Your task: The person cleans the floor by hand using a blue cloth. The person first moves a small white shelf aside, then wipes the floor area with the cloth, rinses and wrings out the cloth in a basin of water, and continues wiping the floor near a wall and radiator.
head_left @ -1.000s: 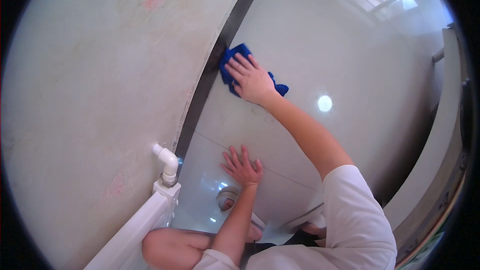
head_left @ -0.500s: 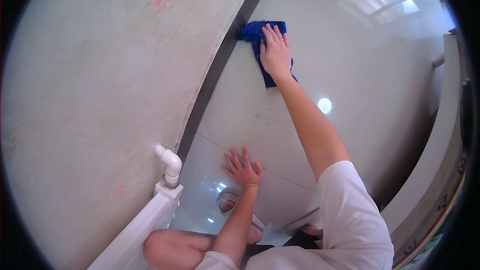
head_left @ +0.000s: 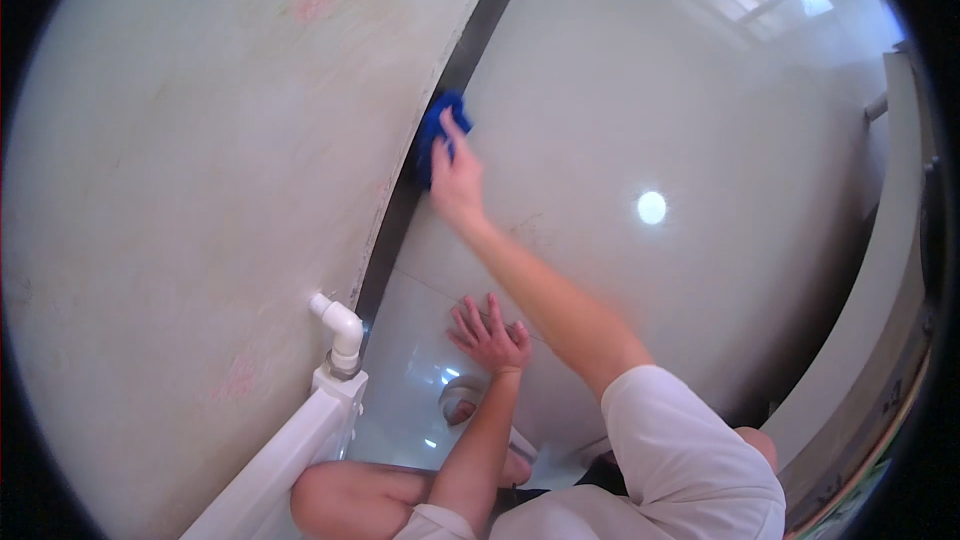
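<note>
A blue cloth (head_left: 430, 140), bunched up, is pressed against the dark baseboard (head_left: 478, 35) at the foot of the wall. Over it lies my right hand (head_left: 455, 175), its fingers bent onto the cloth and slightly blurred. My left hand (head_left: 492, 345) rests flat on the pale glossy floor tiles (head_left: 600, 130) with its fingers spread and nothing in it. That hand is near a tile seam, just above my foot in a light slipper (head_left: 455, 395).
A white radiator (head_left: 270, 460) with a bent white pipe (head_left: 343, 330) stands along the wall (head_left: 200, 190) at lower left. On the right, a pale piece of furniture (head_left: 850, 330) curves along the view's edge, with a dark gap under it. Window light reflects off the floor.
My right hand has carried the blue cloth from the floor leftward and nearer, onto the baseboard. The cloth, spread out before, is now bunched. My left hand has stayed in place.
</note>
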A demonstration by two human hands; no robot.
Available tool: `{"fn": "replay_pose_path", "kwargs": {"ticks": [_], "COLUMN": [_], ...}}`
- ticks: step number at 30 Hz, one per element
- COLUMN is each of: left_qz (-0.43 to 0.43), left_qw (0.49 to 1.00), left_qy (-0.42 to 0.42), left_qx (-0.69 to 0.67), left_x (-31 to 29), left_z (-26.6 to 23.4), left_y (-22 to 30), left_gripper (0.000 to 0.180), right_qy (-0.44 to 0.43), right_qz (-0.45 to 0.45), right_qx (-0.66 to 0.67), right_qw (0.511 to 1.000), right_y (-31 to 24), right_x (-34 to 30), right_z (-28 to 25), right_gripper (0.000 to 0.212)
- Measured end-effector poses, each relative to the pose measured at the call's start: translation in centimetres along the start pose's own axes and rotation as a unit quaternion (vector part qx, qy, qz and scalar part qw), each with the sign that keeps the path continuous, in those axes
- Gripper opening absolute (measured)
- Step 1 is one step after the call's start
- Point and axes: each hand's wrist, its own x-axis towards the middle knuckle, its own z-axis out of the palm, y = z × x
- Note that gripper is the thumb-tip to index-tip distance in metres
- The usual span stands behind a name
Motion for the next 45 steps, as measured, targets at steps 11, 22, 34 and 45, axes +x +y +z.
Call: {"fn": "replay_pose_path", "kwargs": {"ticks": [11, 22, 34, 45], "left_qz": [0.000, 0.022, -0.007, -0.007], "left_qw": [1.000, 0.980, 0.999, 1.000], "left_qy": [0.000, -0.011, -0.029, -0.016], "left_qx": [0.009, 0.199, 0.020, -0.005], "left_x": [0.0, -1.8, 0.2, -0.3], "left_z": [0.1, 4.4, -0.4, 0.3], "left_y": [-0.1, -4.4, -0.7, -0.8], "left_gripper": [0.067, 0.070, 0.069, 0.068], "right_qy": [0.002, -0.006, 0.010, 0.046], "right_qz": [0.025, -0.014, 0.182, 0.047], "right_qx": [0.088, 0.087, 0.156, 0.118], "right_qw": [0.996, 0.996, 0.971, 0.991], "right_y": [-3.1, -2.6, -7.2, -0.2], "right_x": [7.4, -5.0, 19.2, 5.4], "right_z": [-0.9, 4.1, -3.5, 2.1], "right_gripper": [0.051, 0.060, 0.058, 0.062]}}
